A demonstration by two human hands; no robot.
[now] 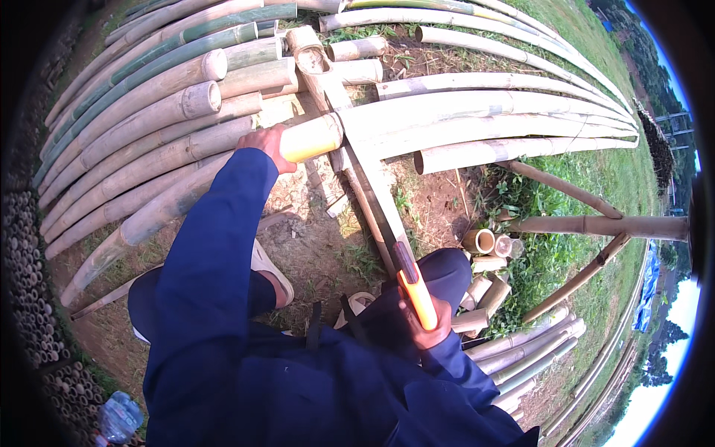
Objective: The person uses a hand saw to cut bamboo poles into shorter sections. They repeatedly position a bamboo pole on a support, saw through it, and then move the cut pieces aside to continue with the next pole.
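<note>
My right hand [428,324] is closed around the orange-and-dark handle [418,296] of a handsaw. Its long grey blade [376,186] runs away from me and crosses a thick pale bamboo pole [447,108]. Left of the blade, my left hand [267,145] grips the short, brightly lit end [313,139] of that pole. A dark line shows around the pole at the blade; how deep the cut goes I cannot tell. Under the pole lies a narrow bamboo support [365,197], sloping from the far middle toward my right knee.
Many long bamboo poles [149,153] lie side by side at left, others [514,82] at far right. Short cut bamboo pieces [488,298] sit beside my right knee. A bamboo frame [566,226] stands at right. A plastic bottle [121,417] lies at lower left, near stacked bamboo ends [30,283].
</note>
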